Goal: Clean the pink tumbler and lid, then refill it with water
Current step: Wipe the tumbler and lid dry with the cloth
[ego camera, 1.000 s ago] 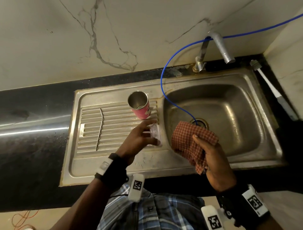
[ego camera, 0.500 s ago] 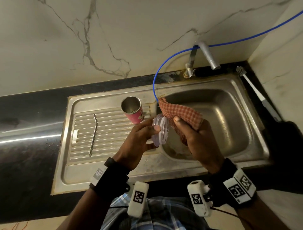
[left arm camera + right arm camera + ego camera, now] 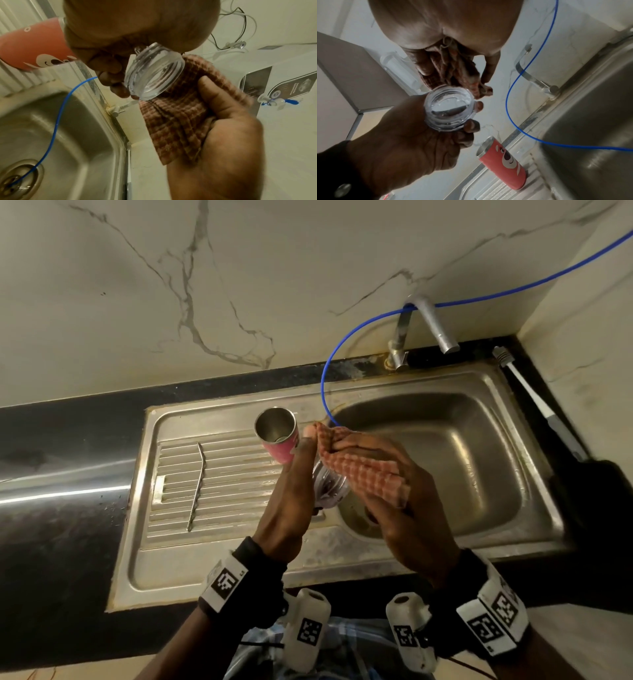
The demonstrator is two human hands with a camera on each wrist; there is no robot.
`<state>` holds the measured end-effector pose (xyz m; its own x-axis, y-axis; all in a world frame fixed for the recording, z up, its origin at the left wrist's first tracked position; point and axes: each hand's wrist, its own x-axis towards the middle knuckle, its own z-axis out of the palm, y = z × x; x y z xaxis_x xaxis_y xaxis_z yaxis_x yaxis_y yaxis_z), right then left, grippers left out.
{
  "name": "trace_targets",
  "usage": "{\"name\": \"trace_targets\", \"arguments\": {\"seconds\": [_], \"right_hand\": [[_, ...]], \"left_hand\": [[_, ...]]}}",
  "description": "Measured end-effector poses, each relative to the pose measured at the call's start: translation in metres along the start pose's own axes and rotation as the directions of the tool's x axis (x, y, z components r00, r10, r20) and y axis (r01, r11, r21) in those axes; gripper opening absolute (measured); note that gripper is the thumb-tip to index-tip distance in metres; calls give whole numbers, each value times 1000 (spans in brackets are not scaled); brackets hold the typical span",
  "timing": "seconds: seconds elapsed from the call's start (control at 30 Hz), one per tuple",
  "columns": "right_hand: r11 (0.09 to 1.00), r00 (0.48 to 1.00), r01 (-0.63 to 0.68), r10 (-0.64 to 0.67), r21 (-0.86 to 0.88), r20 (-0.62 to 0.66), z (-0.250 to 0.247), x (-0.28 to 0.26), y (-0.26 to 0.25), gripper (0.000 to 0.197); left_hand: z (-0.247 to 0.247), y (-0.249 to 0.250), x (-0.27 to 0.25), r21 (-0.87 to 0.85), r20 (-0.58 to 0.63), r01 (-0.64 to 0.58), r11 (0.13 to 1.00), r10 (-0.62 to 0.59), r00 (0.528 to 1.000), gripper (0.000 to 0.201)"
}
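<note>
The left hand (image 3: 291,501) grips the clear lid (image 3: 154,71) above the sink's (image 3: 534,546) near-left basin edge; the right hand (image 3: 404,508) clutches the checked cloth (image 3: 359,470) against it. Wiping the lid looks to be the step in hand; next likely calls for working cloth into its threads. The pink tumbler (image 3: 279,436) stands open on the drainboard's back-right corner.

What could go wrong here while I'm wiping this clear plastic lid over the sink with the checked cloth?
The clear threaded plastic lid looks wet and the left hand grips it only at the fingertips, so it may slip into the steel sink basin. The open pink steel tumbler stands just beside the hands; a knuckle could tip it. The red checked cloth in the right hand may miss the threads.
</note>
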<state>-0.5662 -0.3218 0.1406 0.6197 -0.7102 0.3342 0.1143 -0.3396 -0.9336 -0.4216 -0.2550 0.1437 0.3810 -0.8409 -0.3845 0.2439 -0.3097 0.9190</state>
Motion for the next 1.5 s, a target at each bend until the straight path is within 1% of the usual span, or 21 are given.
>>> {"name": "trace_targets", "arguments": {"seconds": [0.17,0.27,0.33,0.43,0.5,0.57,0.63,0.7,0.8,0.87,0.93,1.03,1.07,1.1,1.13,1.2,1.23,1.33,1.4,1.43,1.5], "right_hand": [[985,985,-126,139,120,-104,-8,5,4,26],[980,982,-147,160,133,-97,-5,3,3,25],[975,965,-174,197,142,-171,-3,0,2,24],[993,942,-99,116,68,-316,-5,-5,-2,23],[992,976,31,-56,-119,-212,-8,-11,-1,30],[905,987,158,-154,-394,42,-10,-14,6,44],[792,986,133,-43,-596,163,-8,-17,13,54],[775,984,87,30,-626,173,-4,-20,13,60],[882,994,-23,72,-471,85,7,-26,4,53],[959,965,-257,249,-119,-81,13,-19,-13,33],[869,867,-430,473,244,-156,13,-7,-23,16],[625,744,-507,665,593,-65,5,2,-24,24],[584,744,-495,667,644,-33,4,3,-26,32],[608,762,-481,647,632,-43,5,3,-25,35],[689,793,-471,604,551,-77,6,2,-25,31],[885,885,-415,446,212,-130,6,-3,-20,24],[933,926,-359,358,15,-119,3,-4,-18,24],[905,985,-135,166,-404,41,-10,-7,-9,45],[889,982,-136,179,-436,60,-11,-9,-9,50],[904,981,-171,193,-393,17,-7,-10,-13,41],[952,952,-299,293,-69,-89,3,-6,-26,17]], "left_hand": [[0,7,-2,-33,0,2,999,-2,1000,61],[-3,11,1,3,-36,20,1000,-20,999,65],[-4,14,3,4,-54,32,999,-31,998,64],[-8,15,6,-30,-93,51,998,-54,994,56],[-9,15,8,-27,-95,76,997,-78,992,53],[-7,16,9,-16,-89,94,995,-96,991,56],[-2,19,9,-19,-93,74,997,-75,993,51],[4,23,8,-62,-107,34,998,-41,993,44],[12,23,12,-26,-133,-52,998,48,990,46],[11,15,21,154,-148,-199,968,222,964,46],[9,5,28,360,-125,-337,870,403,907,41],[7,-2,35,416,-91,-425,804,501,860,40],[7,-1,37,409,-77,-428,806,498,864,39],[7,1,38,406,-72,-425,809,492,868,37],[7,4,39,426,-61,-428,797,497,865,37],[10,15,36,304,-56,-321,897,353,934,47],[13,22,33,189,-62,-221,957,237,970,52],[17,32,30,-10,-8,-39,999,39,999,65],[16,33,33,-16,12,-28,999,28,1000,63],[16,33,33,14,-14,-72,997,72,997,55],[11,19,40,247,-63,-254,935,277,959,37]]}}
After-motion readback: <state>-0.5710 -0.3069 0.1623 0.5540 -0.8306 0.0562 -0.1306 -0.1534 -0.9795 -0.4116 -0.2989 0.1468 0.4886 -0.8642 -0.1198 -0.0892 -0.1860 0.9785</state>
